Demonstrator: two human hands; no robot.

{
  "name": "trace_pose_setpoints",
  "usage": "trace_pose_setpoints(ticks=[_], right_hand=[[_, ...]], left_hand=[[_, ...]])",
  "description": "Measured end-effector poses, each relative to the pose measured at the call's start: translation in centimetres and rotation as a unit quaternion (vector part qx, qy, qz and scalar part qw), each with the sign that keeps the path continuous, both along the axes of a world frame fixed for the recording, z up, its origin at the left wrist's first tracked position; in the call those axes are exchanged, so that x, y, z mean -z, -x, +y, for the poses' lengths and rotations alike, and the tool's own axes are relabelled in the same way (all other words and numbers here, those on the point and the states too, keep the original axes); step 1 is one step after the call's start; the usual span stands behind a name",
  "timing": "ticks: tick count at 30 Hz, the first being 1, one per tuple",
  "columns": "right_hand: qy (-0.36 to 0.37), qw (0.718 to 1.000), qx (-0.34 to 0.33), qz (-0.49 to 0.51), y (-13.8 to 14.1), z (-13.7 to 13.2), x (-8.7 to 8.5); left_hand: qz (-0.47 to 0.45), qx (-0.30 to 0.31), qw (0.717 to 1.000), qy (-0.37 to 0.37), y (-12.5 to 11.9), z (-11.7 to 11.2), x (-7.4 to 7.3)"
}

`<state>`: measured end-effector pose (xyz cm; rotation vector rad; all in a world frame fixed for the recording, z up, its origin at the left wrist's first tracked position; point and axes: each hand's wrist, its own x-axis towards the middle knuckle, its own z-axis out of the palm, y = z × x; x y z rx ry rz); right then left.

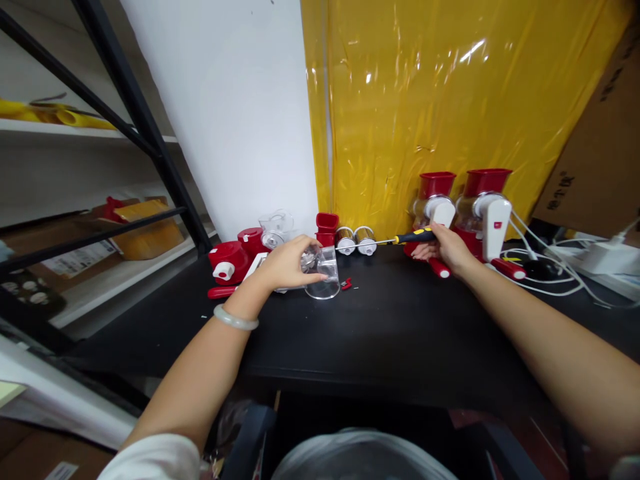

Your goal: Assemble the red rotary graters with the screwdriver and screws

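My left hand (291, 263) is closed on a clear plastic housing (327, 273) whose round opening rests near the black table top. In my right hand (443, 250) is a screwdriver (415, 236) with a black and yellow handle. Its long shaft points left, and the tip meets the upper right edge of the clear housing or lies just in front of it. A small red part (347, 284) lies on the table just right of the housing. Behind the shaft stand two metal grater drums (365, 241) and a red hopper (327, 227).
Red bases (231, 261) and another clear housing (277, 229) stand at left. Two assembled rotary graters (495, 213) with white arms are at right, beside white cables (560, 273) and a power strip (607, 260). A shelf rack (150, 133) rises at left; a plastic-lined bin (365, 460) is below.
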<state>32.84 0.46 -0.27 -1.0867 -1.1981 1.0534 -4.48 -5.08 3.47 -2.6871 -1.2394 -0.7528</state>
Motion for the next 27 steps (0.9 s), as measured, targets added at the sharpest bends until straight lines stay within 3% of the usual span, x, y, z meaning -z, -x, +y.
trace_pose_setpoints(ticks=[6,11,18,27], right_hand=[[0.001,1.000,0.006,-0.027,0.46,-0.22,-0.40],[0.027,0.999,-0.024,0.022,0.08,-0.09,-0.29],[-0.007,0.998,-0.038,0.046,-0.39,0.32,0.35],[-0.016,1.000,-0.019,-0.001,-0.38,0.62,0.48]], left_hand=[[0.001,-0.002,1.000,0.000,0.06,0.07,0.01],[0.001,-0.001,1.000,0.002,0.05,0.05,0.00],[0.006,-0.006,1.000,0.001,0.01,0.05,-0.01],[0.004,-0.005,1.000,0.001,0.08,0.08,0.05]])
